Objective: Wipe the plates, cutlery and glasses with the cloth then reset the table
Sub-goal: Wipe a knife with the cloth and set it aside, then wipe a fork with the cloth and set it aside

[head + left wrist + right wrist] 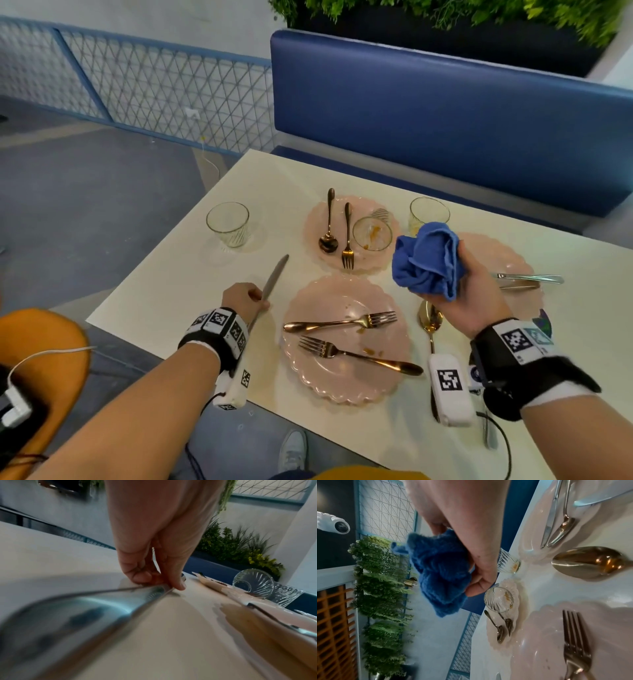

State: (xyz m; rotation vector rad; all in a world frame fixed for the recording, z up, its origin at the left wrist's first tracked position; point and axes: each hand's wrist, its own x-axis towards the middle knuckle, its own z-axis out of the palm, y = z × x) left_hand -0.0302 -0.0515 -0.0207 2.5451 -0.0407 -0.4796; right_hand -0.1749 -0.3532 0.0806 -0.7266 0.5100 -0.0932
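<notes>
My left hand (pixel 255 298) pinches a silver knife (pixel 275 276) near its middle, just left of the near pink plate (pixel 342 380). In the left wrist view the fingertips (pixel 179 586) close on the knife (pixel 96 609), low over the white table. Two gold forks (pixel 342 322) lie on that crumbed plate. My right hand (pixel 462 298) holds a bunched blue cloth (pixel 428 260) in the air above the right side of the table; the right wrist view shows the cloth (pixel 440 574) gripped between thumb and fingers.
The far plate (pixel 368 262) carries a spoon, a fork and a stained glass (pixel 372 233) on its side. Upright glasses stand at the left (pixel 227 222) and right (pixel 429 211). A gold spoon (pixel 430 320) lies on the table. A third plate (pixel 496 255) holds cutlery. A blue bench (pixel 445 113) stands beyond.
</notes>
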